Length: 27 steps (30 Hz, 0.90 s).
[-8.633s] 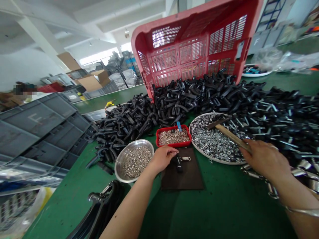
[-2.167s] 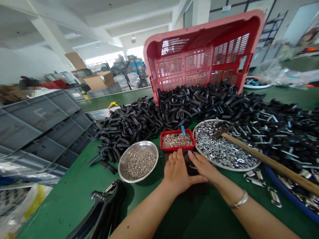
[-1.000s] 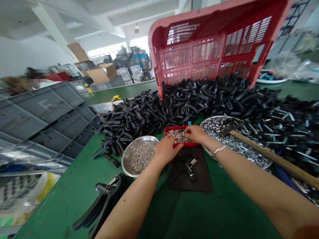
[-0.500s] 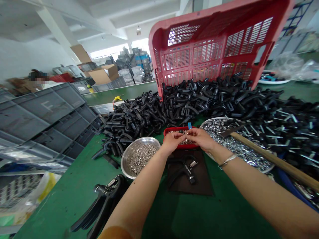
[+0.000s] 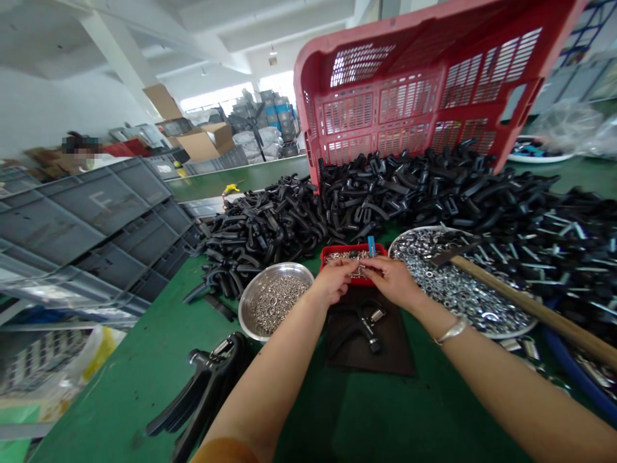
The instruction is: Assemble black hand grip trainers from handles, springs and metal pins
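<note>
My left hand (image 5: 331, 281) and my right hand (image 5: 393, 280) meet fingertip to fingertip at the near edge of a small red tray (image 5: 349, 251) of thin metal pins. Both pinch something tiny that I cannot make out. Just below them a black hand-grip part with a spring (image 5: 366, 319) lies on a dark mat (image 5: 369, 355). A steel bowl of small rings (image 5: 272, 302) sits left of my left hand. A wide steel plate of nuts (image 5: 463, 298) sits right of my right hand.
A hammer (image 5: 525, 306) rests across the nut plate. Black plastic handles are heaped (image 5: 385, 193) behind, spilling from a tipped red crate (image 5: 424, 83). Assembled black grippers (image 5: 205, 392) lie near left. Grey crates (image 5: 81, 231) are stacked at left. Green tabletop (image 5: 385, 424) lies in front.
Both hands reached into the red pin tray a second ago, then drew back slightly toward me with fingertips pinched together. The grip part on the mat has stayed put.
</note>
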Motion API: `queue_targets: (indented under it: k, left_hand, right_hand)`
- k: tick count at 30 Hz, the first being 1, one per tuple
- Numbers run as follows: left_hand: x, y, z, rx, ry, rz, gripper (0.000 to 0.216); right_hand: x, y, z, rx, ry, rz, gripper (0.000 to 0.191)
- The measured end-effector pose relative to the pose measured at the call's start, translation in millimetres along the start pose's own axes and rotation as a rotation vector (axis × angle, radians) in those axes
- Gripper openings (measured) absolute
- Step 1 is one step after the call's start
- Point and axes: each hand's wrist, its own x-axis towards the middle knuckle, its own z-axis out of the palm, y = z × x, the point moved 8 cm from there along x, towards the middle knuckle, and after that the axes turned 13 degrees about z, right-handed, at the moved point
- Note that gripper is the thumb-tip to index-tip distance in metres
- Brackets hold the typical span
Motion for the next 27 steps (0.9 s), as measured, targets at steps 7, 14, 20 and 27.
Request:
queue_targets:
  k: [7,14,20,27]
  left_hand:
    - [-19.1,8.8,-6.5,0.049,0.022,0.062,0.018]
    - [-56.6,6.3,-18.1,0.215,0.010,0.163,0.024]
    - [-67.6,10.4,-14.7,0.527,-0.111,0.333,0.027]
    - [-73.8,20.8,-10.0,0.879,-0.125,0.499,0.019]
  right_hand:
    - [-16.7,23.9,-10.4,-0.077,-0.002,0.191,0.029]
    - [-64.5,25.3,-9.6,-0.297,-0.025,0.033,0.018]
    - [-90.1,38.5,2.2,-0.626,-0.129,-0.003,0.030]
    - [-77.6,26.9,-10.0,-0.461,-0.119,0.039,0.028]
